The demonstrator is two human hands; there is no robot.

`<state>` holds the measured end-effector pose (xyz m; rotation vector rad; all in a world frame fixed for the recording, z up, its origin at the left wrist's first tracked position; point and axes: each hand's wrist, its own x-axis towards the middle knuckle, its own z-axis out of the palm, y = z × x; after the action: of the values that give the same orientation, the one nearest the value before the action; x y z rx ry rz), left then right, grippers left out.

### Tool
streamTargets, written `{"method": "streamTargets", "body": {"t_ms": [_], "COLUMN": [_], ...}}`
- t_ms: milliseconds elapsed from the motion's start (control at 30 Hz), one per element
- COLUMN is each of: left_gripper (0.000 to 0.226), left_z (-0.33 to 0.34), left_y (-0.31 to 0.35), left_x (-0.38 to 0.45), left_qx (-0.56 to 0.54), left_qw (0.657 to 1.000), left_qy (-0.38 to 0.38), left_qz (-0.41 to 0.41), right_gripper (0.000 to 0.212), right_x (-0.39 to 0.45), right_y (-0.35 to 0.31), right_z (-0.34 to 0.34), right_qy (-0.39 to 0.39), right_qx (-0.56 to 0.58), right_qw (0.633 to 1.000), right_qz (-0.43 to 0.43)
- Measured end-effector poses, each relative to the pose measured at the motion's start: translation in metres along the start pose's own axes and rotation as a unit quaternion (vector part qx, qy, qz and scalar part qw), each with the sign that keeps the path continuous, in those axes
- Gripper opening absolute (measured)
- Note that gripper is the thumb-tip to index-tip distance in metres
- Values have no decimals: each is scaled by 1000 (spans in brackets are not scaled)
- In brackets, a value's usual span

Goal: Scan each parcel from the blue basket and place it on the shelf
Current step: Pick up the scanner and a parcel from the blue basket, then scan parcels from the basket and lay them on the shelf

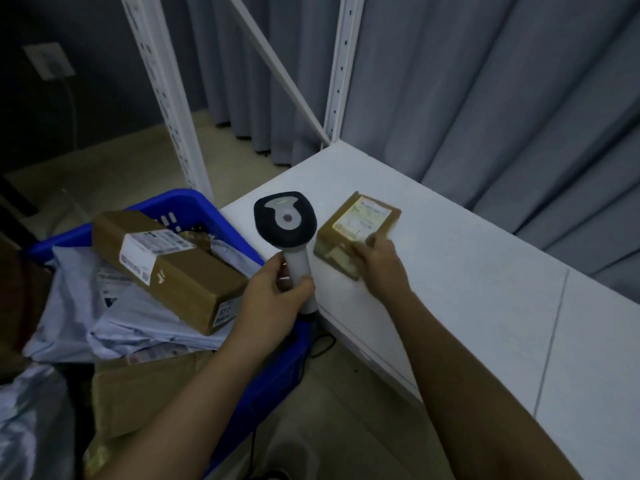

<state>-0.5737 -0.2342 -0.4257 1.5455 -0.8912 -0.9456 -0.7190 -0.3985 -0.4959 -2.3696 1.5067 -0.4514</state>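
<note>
Gripping the scanner (pixel 286 223), the left hand (pixel 273 296) may misread; the right hand (pixel 381 265) holding the box (pixel 356 230) covers the label's lower edge at centre frame.

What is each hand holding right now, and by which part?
Left hand grips the scanner by its handle. Right hand holds the small parcel at its near edge on the shelf.

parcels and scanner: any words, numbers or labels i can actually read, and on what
No text is legible.
Small box on the shelf: printed label, too blurred.
Long box in the blue basket: white label and end sticker, blurred.
Grey mailer bags: print unreadable.
Scanner: no marking readable.
</note>
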Motion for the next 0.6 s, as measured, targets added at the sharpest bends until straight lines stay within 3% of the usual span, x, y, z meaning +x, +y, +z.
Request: {"method": "streamTargets", "body": {"t_ms": [33,133,233,367,600], "left_gripper": [17,19,19,27,27], "left_z": [2,9,16,20,9], "left_y": [-1,-3,-4,1,18], "left_x": [3,10,11,3,-37], "left_qx": [-4,-12,-9,-8,42], "left_qw": [1000,1000,1000,999,990], "left_qy": [3,14,1,-36,-135], "left_qz": [0,-3,-2,-9,8], "right_gripper": [31,69,57,36,28], "right_x": [23,61,42,-23,-113], "right_y": [-5,-16,-22,-28,-73], "right_z": [-2,-5,-6,-21,-87], "right_qy": [-2,-44,-48,-57,-120], "right_qx": [11,76,68,182,486], "right_qw": [1000,995,996,982,857], "right_qz": [26,50,26,-6,122]}}
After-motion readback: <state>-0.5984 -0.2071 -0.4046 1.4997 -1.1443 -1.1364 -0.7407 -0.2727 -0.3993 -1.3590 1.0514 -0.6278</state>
